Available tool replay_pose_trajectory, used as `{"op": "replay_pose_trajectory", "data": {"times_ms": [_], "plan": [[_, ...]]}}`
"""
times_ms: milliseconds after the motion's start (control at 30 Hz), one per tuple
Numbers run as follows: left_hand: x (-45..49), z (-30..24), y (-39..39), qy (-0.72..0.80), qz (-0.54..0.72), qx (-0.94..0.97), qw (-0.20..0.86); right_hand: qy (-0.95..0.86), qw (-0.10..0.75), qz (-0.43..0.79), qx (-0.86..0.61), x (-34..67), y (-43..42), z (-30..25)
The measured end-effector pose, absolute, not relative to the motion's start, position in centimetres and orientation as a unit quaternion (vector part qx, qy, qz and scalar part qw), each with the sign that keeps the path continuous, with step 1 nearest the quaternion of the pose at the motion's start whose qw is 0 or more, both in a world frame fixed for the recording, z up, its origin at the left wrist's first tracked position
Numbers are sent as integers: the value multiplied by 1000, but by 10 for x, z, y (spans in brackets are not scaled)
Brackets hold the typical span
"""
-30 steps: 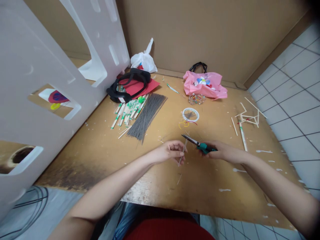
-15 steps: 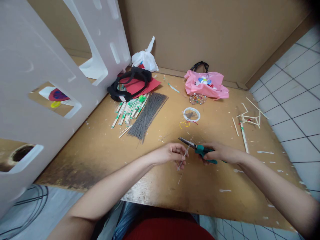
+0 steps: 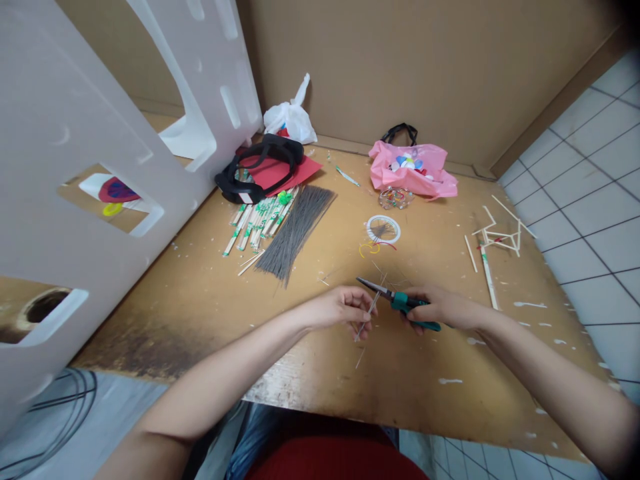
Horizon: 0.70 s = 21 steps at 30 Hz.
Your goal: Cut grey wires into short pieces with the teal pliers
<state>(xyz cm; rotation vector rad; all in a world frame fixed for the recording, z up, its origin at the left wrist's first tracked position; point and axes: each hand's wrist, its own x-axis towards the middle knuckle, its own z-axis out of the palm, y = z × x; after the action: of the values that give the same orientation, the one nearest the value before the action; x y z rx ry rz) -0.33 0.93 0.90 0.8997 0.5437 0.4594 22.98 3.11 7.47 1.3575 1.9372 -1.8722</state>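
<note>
My left hand (image 3: 353,312) is closed on a few thin pieces of wire (image 3: 373,305), which slant up to the right out of its fingers. Green-handled pliers (image 3: 400,301) with a long dark nose are gripped in my right hand (image 3: 430,310). Their jaws point left and lie across the upper part of the wires; whether they touch them I cannot tell. Loose wire bits lie on the table around both hands. Beyond them sits a white ring (image 3: 383,219) with short wires inside it, beside yellow and red strands.
On the wooden table (image 3: 310,360), a wire bundle (image 3: 296,233) lies by wrapped chopsticks (image 3: 263,223) and a black headset (image 3: 240,193). A pink bag (image 3: 407,177) of small coloured things stands behind. At right is a stick frame (image 3: 503,240). A white plastic panel (image 3: 115,87) borders the left.
The handles of the pliers have spread slightly in my right hand. My left hand and the wires have hardly moved.
</note>
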Motion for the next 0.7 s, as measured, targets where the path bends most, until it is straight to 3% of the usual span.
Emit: {"op": "replay_pose_trajectory", "data": {"times_ms": [700], "plan": [[-4, 8, 10, 255, 210, 425, 842, 662, 66, -595, 451, 232, 30, 72]]}}
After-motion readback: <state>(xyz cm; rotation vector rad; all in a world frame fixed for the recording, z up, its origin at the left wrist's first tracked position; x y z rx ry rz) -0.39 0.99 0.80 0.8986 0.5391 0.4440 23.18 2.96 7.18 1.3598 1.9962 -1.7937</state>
